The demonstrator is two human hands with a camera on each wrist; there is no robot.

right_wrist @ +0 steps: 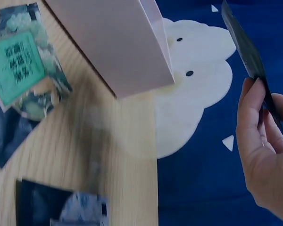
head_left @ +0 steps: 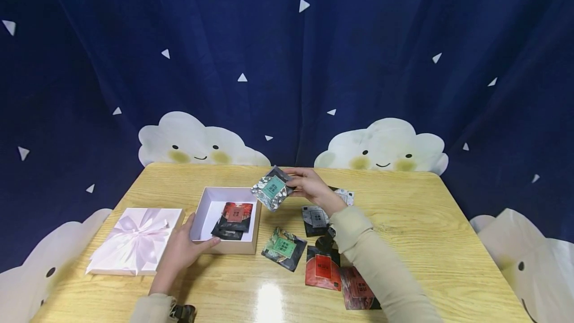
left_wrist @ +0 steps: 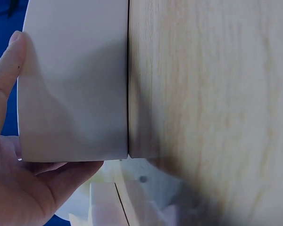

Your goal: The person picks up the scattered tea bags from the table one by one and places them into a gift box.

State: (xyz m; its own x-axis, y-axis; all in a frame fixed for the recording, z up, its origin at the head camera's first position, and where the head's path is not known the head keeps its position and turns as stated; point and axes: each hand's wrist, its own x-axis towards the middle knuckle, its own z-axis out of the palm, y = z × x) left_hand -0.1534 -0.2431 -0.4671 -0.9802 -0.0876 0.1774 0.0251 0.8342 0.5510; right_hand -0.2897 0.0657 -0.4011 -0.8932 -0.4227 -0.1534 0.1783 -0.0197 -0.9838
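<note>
On the wooden table [head_left: 430,223] sits an open box [head_left: 237,247] – its near left corner gripped by the left hand [head_left: 183,249] – while the right hand [head_left: 313,187] pinches a teal-labelled sachet [head_left: 272,188] in the air near the box's right wall.

There is one box [head_left: 233,247], one lid [head_left: 169,218] and one bow [head_left: 140,233]. At least eight sachets [head_left: 273,189] show: one in the right hand [head_left: 311,186], two in the box, five on the one table [head_left: 426,243]. Those five are one green, two grey-white, two red. There are two hands, counting the left hand [head_left: 186,250], two sleeves [head_left: 381,258] and four clouds [head_left: 385,141].
</note>
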